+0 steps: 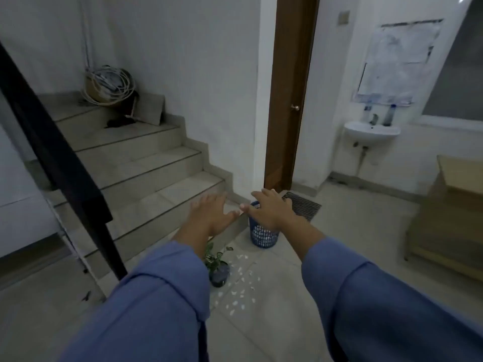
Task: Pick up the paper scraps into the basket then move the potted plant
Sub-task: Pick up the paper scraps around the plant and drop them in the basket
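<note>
Hands are held out in front, both with blue sleeves (pixel 162 296) pulled up a little at the wrists. The left hand (pixel 209 214) is spread flat, palm down, with its fingers (pixel 209 198) wide apart and nothing held in them. The right hand (pixel 269 211) is spread the same way, and its fingers (pixel 257 195) are loose and empty too.

A blue basket (pixel 262 236) with holes in its side is seen on the floor (pixel 352 231), just past the right hand. The hand covers part of the basket's rim in the view, but whether it touches the basket cannot be told. Some white bits can be seen through the holes.

Paper scraps (pixel 241 286) are scattered on the floor tiles, lower in the view than both hands and well apart from the fingers. They lie between the two arms, nearer to the person than the basket.

A small potted plant (pixel 218 267) in a dark pot is placed on the floor just beside the scraps, on their left side. Part of it is hidden by the left sleeve. It stands close to the bottom step of the stairs (pixel 136 173).

A brown door (pixel 287 100) is seen behind the basket, and a white sink (pixel 371 130) is fixed to the wall on the right. A dark mat (pixel 303 205) lies on the floor by the door.
</note>
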